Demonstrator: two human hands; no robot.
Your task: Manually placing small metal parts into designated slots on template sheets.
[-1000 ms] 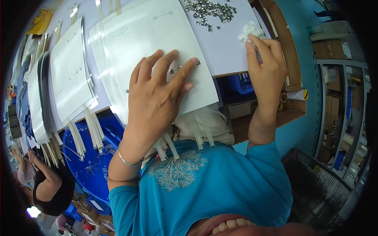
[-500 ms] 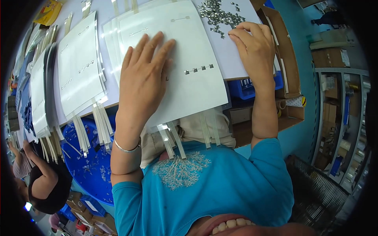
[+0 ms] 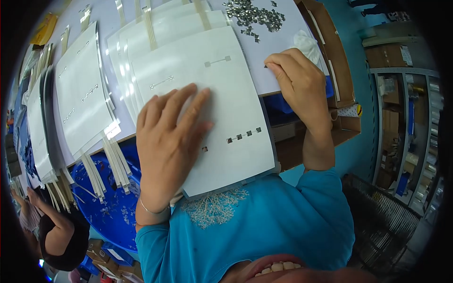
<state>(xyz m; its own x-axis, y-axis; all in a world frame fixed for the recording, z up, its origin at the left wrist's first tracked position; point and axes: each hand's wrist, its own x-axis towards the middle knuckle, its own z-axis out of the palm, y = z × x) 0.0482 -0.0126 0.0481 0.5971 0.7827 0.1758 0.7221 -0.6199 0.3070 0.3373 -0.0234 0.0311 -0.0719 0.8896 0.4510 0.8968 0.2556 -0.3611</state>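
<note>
A white sheet lies in front of me, its near edge against my shirt. My left hand rests on its left part, fingers spread. On its right half is a short row of small square metal pieces; another piece is beside my left hand, which may hide more. Right of the sheet, my right hand is closed in a pinch on a small dark metal piece, mostly hidden by the fingertips. Beyond it lies a loose pile of shiny metal pieces.
More white sheets with pale strips lie in stacks to the left. A blue tub stands below the table's edge. A crumpled white wad lies behind my right hand, near a cardboard box. Another person sits at far left.
The sheet has slid toward my body, and my left hand has come nearer with it. My right hand has drawn away from the pile, still pinching.
</note>
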